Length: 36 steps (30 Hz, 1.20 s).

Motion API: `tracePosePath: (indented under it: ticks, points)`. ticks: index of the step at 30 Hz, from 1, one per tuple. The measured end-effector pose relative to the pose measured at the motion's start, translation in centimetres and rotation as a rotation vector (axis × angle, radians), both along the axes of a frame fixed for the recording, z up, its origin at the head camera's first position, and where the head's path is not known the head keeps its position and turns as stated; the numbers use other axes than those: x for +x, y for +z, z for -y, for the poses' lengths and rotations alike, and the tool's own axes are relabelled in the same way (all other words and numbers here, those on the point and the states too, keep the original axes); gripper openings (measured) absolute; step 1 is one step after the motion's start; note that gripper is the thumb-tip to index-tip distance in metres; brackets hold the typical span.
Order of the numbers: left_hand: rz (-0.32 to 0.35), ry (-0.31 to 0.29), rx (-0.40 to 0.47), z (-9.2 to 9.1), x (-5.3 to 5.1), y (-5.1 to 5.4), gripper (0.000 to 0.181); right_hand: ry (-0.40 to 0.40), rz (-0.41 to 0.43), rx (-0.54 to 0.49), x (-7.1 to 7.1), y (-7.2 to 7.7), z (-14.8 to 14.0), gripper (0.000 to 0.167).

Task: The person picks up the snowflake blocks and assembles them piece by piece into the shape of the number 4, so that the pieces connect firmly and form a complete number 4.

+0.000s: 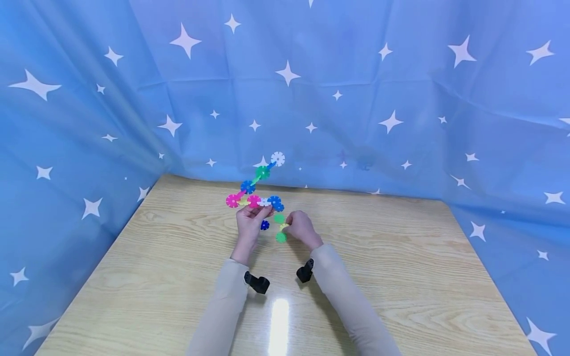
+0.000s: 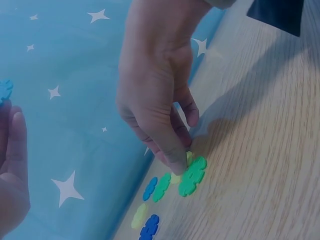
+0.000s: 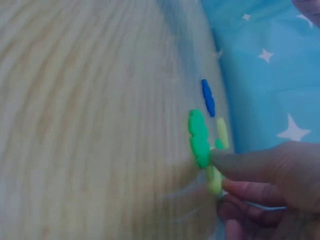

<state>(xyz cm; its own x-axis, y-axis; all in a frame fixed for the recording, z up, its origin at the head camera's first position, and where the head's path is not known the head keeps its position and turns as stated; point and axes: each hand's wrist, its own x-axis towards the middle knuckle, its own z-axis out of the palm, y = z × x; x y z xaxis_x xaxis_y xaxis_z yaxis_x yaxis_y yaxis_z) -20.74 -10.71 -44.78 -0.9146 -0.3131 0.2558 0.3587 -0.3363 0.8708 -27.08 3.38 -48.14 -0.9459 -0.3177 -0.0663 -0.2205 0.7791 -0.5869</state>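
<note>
My left hand (image 1: 251,225) pinches a chain of joined, notched plastic discs by its lower row, near a white disc (image 1: 263,202). The chain bends at a pink disc (image 1: 232,200) and rises through blue and green to a white disc (image 1: 278,158) at its end. On the table, my right hand (image 1: 304,228) has thumb and fingers on a yellow disc (image 3: 215,182), partly covered by them. Beside it lie a green disc (image 2: 192,176), a second green disc (image 2: 161,187) and a dark blue disc (image 1: 264,225).
The wooden table (image 1: 401,247) ends at a blue curtain (image 1: 356,123) with white stars, behind and at both sides. Black wrist cameras sit at the left cuff (image 1: 257,283) and the right cuff (image 1: 305,271). Another yellow disc (image 2: 140,216) lies near the loose blue ones.
</note>
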Motion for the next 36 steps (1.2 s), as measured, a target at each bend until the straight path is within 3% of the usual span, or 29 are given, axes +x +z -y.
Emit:
tracePosePath:
  ticks: [6,10,20,29,36]
  points:
    - [0.022,0.008,-0.010,0.0,0.1,-0.1,0.017,-0.011,0.040,0.064,0.1,0.6,0.2,0.016]
    - [0.027,0.015,-0.026,0.0,0.1,-0.1,0.004,-0.026,0.071,0.077,0.0,0.6,0.2,0.017]
    - [0.024,0.005,-0.021,0.0,0.1,-0.1,0.003,-0.052,0.170,0.112,-0.1,1.1,0.9,0.035]
    - [0.021,0.006,-0.014,0.0,0.1,-0.3,0.008,-0.049,0.150,0.142,0.3,0.8,1.2,0.048]
    - [0.019,-0.001,-0.013,0.0,0.0,-0.3,0.013,-0.051,0.118,0.150,0.2,0.9,1.3,0.047]
